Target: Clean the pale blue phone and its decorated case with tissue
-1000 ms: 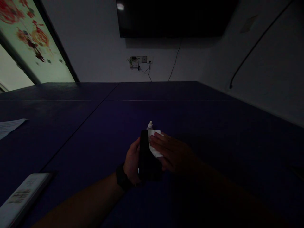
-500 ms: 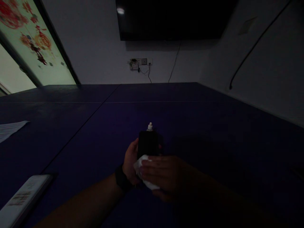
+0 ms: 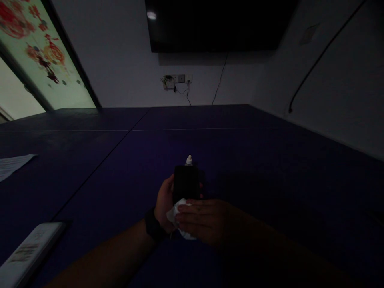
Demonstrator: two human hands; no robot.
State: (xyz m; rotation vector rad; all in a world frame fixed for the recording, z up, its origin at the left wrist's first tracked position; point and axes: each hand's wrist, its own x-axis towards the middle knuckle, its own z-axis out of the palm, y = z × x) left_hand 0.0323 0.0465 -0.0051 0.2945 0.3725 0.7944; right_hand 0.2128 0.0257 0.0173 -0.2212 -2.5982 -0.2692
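My left hand (image 3: 164, 203), with a dark watch on its wrist, is wrapped round a black phone (image 3: 186, 182) that looks like a smartphone, its dark face turned up. Fingertips of that hand show at the phone's right edge. Pressed against the phone's near end is a crumpled white tissue (image 3: 181, 208), held under the fingers of my right hand (image 3: 207, 220). Just beyond the phone's far end stands a small bottle (image 3: 189, 160) with a white cap; the phone hides its lower part. The light is dim.
Both arms reach over a dark blue table (image 3: 120, 180) with a seam across it. A white box (image 3: 33, 252) lies at the near left, and a printed sheet (image 3: 15, 166) farther back. On the far wall are a screen (image 3: 222, 26) and sockets (image 3: 177, 80) with cables.
My right hand and the tissue have shifted very slightly left and down against the phone's near end. The left hand keeps its hold on the phone.
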